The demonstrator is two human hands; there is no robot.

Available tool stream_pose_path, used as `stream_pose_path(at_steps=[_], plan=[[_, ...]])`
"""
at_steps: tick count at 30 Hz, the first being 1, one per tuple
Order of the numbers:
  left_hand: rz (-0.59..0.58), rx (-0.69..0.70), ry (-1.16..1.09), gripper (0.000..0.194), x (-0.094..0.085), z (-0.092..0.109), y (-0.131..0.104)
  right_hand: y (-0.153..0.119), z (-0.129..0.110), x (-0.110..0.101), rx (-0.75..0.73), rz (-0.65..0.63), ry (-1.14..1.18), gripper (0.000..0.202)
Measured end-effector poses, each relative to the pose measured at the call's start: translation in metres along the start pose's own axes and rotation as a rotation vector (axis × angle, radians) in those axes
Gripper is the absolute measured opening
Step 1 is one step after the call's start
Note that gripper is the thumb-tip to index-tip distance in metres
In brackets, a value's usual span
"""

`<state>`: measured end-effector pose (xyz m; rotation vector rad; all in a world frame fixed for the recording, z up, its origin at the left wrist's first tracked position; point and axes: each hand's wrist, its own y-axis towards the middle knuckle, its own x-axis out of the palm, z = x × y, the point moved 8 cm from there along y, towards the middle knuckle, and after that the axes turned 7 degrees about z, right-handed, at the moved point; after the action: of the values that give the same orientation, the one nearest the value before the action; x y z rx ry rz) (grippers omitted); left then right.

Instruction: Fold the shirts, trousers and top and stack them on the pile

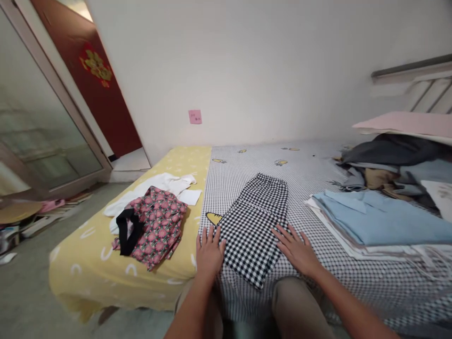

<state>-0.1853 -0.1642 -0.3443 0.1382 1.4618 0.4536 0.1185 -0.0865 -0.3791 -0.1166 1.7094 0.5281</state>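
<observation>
A black-and-white checked garment with a gathered waistband, like folded shorts (252, 226), lies flat on the bed in front of me, its waistband at the far end. My left hand (210, 252) rests at its left edge, palm down with fingers spread. On the other side, my right hand (296, 249) lies flat with its fingertips touching the right edge. Neither hand grips anything. The sheet (229, 179) beneath is also finely checked, with yellow printed shapes.
To the left, a pink patterned garment with a black band (160, 223) and white clothing (160, 181) lie on a yellow sheet (88, 263). A stack of folded clothes topped by a light blue shirt (381, 219) sits at right, before a dark clothes pile (399, 153). A wall (264, 70) borders the bed's far side.
</observation>
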Motion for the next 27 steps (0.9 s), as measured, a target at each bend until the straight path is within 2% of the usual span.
stream_pose_path(at_steps=[4, 6, 8, 10, 11, 13, 15, 17, 20, 23, 27], plan=[[-0.037, -0.048, 0.028, 0.053, -0.004, -0.008, -0.005, -0.011, 0.003, -0.003, 0.053, -0.034, -0.013, 0.054], [-0.045, -0.054, 0.025, 0.054, -0.003, -0.008, -0.006, -0.013, -0.005, -0.015, 0.1, 0.033, -0.009, 0.055], [-0.053, -0.047, 0.017, 0.055, -0.003, -0.007, -0.005, -0.014, -0.027, -0.034, 0.089, 0.163, 0.005, 0.057], [-0.079, -0.045, 0.01, 0.057, -0.001, -0.007, -0.005, -0.015, -0.063, -0.047, -0.02, 0.202, 0.053, 0.057], [-0.098, -0.047, 0.007, 0.057, -0.001, -0.007, -0.004, -0.016, -0.082, -0.047, -0.108, 0.15, 0.091, 0.057], [-0.131, -0.05, 0.004, 0.058, 0.0, -0.007, -0.004, -0.026, -0.118, -0.039, -0.291, -0.033, 0.159, 0.058], [-0.148, -0.054, 0.006, 0.058, 0.0, -0.007, -0.004, -0.042, -0.138, -0.03, -0.424, -0.18, 0.188, 0.069], [-0.149, -0.053, 0.01, 0.058, 0.0, -0.007, -0.004, -0.055, -0.14, -0.024, -0.465, -0.187, 0.173, 0.083], [-0.132, -0.046, 0.008, 0.058, 0.0, -0.007, -0.005, -0.065, -0.133, -0.016, -0.434, -0.073, 0.134, 0.086], [-0.11, -0.046, 0.017, 0.058, 0.0, -0.008, -0.005, -0.061, -0.128, -0.005, -0.344, 0.01, 0.121, 0.088], [-0.093, -0.072, -0.006, 0.056, 0.003, -0.012, -0.007, -0.045, -0.131, -0.001, -0.237, 0.038, 0.183, 0.081]])
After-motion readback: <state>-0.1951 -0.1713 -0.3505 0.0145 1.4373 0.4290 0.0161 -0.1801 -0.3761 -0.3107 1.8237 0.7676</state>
